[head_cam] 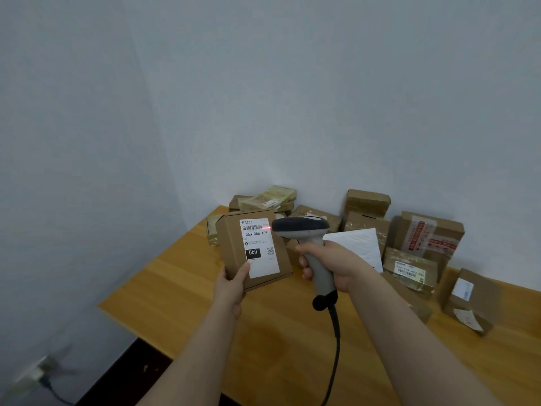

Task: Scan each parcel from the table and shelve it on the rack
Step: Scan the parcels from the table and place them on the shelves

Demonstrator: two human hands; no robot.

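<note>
left grip [232, 284]: pinching parcel [231, 247] by its bottom edge, frame centre
right grip [333, 265]: clenched round scanner [301, 227] handle, red beam on barcode [252, 227]
table [175, 288]: more parcels [427, 235] piled at right

Pale grey-blue walls [263, 83] meet in corner behind wooden surface [181, 288]. Dark floor [126, 373] below its left edge. Wall socket [35, 373] low on left wall, dark cable [54, 392] trailing down. Soft, even light.

head cam | 1 view | faces forward-down | close above table [181, 288]
</note>
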